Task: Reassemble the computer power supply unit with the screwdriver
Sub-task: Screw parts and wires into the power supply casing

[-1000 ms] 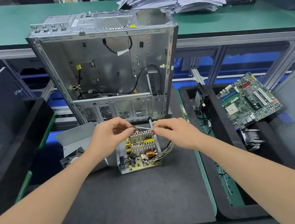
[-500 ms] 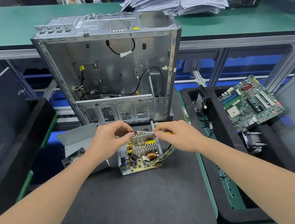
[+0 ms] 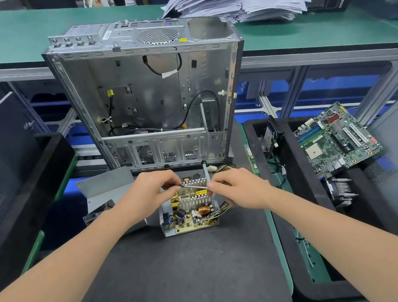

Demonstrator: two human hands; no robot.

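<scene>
Factory bench, black mat [image 3: 176,273] mid-frame. At its centre: PSU [image 3: 190,218], open-topped, with board, heatsinks and coil all exposed. Just left of it, partly under the left forearm: cover [image 3: 105,190], off, fan showing at its near end.

Looks early-to-mid. Board seated in the tray, but no lid on and no lid screws in. Can't tell whether board screws are in. Left to do, by my read: finish fastening, fit cover, drive its screws.

Upper centre, behind: gutted case [image 3: 151,93], standing upright. Far right: motherboard [image 3: 332,136] in a black tray.

Both hands raised just above the PSU's far half, forearms converging from the bottom corners. Curled round the screwdriver [image 3: 194,186] handle with right hand [image 3: 241,188], shaft pointing left, near level. Pinching the shaft tip with left hand [image 3: 147,193], thumb against fingers. Likely loading a screw, but too small to confirm. Tip not on the PSU yet.
</scene>
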